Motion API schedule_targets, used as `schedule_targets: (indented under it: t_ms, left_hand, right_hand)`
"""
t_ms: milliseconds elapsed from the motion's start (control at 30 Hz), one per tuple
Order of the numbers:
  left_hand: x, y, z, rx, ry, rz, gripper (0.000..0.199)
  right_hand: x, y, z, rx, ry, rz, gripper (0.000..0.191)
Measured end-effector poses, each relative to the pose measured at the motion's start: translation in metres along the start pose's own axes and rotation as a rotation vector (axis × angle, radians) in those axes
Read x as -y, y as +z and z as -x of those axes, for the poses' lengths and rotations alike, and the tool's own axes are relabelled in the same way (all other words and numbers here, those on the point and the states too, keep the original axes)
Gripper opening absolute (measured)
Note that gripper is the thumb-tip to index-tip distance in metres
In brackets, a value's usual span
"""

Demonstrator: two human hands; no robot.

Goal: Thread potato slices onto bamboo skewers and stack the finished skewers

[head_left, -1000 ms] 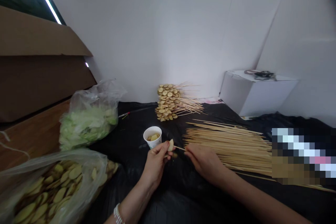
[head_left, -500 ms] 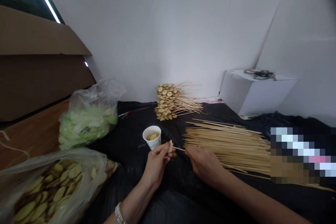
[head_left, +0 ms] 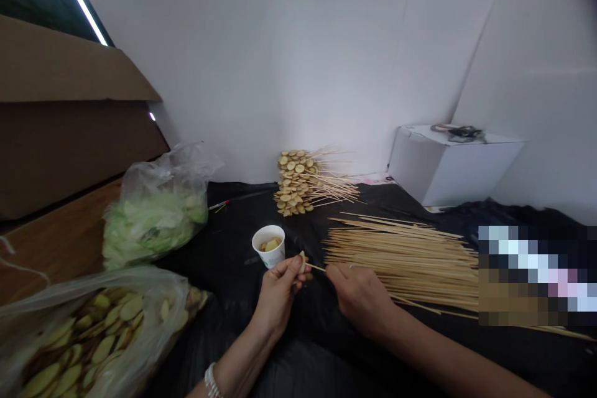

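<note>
My left hand (head_left: 278, 289) pinches a potato slice (head_left: 302, 261) between thumb and fingers, just in front of a white paper cup (head_left: 269, 247) that holds some potato pieces. My right hand (head_left: 359, 292) is closed around a wooden skewer (head_left: 318, 268), whose far end meets the slice; I cannot tell how deep it goes in. To the right lies a wide spread of bare skewers (head_left: 410, 261). Behind the cup, against the wall, are stacked skewers threaded with potato slices (head_left: 295, 183), their sticks pointing right.
A plastic bag of potato slices (head_left: 105, 329) lies open at the front left. Behind it stands a bag of pale green leaves (head_left: 158, 217). A pen (head_left: 219, 205) lies on the black sheet (head_left: 233, 230). At the back right is a white box (head_left: 457, 165); a cardboard box (head_left: 69, 143) is at left.
Hardly anything differs. Both hands keep their grips on the potato slice and the skewer, with the right hand a touch closer to the left. The view has shifted slightly.
</note>
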State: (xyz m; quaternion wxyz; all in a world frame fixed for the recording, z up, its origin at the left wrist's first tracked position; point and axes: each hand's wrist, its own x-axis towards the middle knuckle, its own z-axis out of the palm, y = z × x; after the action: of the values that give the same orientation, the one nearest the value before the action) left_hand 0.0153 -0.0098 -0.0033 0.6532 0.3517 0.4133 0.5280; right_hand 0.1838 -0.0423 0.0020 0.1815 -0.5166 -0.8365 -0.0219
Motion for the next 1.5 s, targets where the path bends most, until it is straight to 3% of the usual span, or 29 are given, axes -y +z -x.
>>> schedule_targets:
  t_ms: [67, 300, 467, 600, 933, 1067, 1233, 1333, 1500]
  left_hand:
    - [0.003, 0.0, 0.001, 0.0, 0.006, -0.011, 0.028]
    - [0.011, 0.009, 0.004, 0.099, 0.03, -0.155, 0.028]
    - [0.001, 0.006, 0.001, 0.068, 0.086, -0.175, 0.027]
    - [-0.004, 0.002, 0.001, 0.038, 0.074, -0.159, 0.028]
    - [0.012, 0.006, 0.005, 0.122, 0.071, -0.243, 0.028]
    - [0.01, 0.005, 0.002, 0.137, 0.015, -0.156, 0.028]
    - [-0.009, 0.002, 0.0, 0.07, -0.206, 0.147, 0.025]
    - [-0.02, 0.002, 0.002, 0.101, -0.288, 0.302, 0.019]
    - [-0.023, -0.001, 0.003, 0.218, -0.286, 0.32, 0.054]
  right_hand:
    - [0.001, 0.001, 0.0, -0.002, -0.012, 0.024, 0.022]
    - [0.0, 0.004, -0.005, 0.011, 0.053, -0.235, 0.023]
    - [-0.001, 0.003, -0.005, -0.054, 0.034, -0.206, 0.024]
    - [-0.001, 0.007, -0.003, -0.033, 0.035, -0.164, 0.022]
    - [0.004, 0.01, -0.003, -0.031, -0.007, -0.139, 0.017]
    - [0.0, 0.01, -0.005, -0.044, 0.01, -0.172, 0.018]
    - [-0.008, 0.005, -0.006, -0.126, 0.032, -0.234, 0.024]
    - [-0.012, 0.002, -0.006, -0.162, 0.043, -0.266, 0.025]
    - [-0.016, 0.001, -0.005, -0.212, 0.031, -0.263, 0.027]
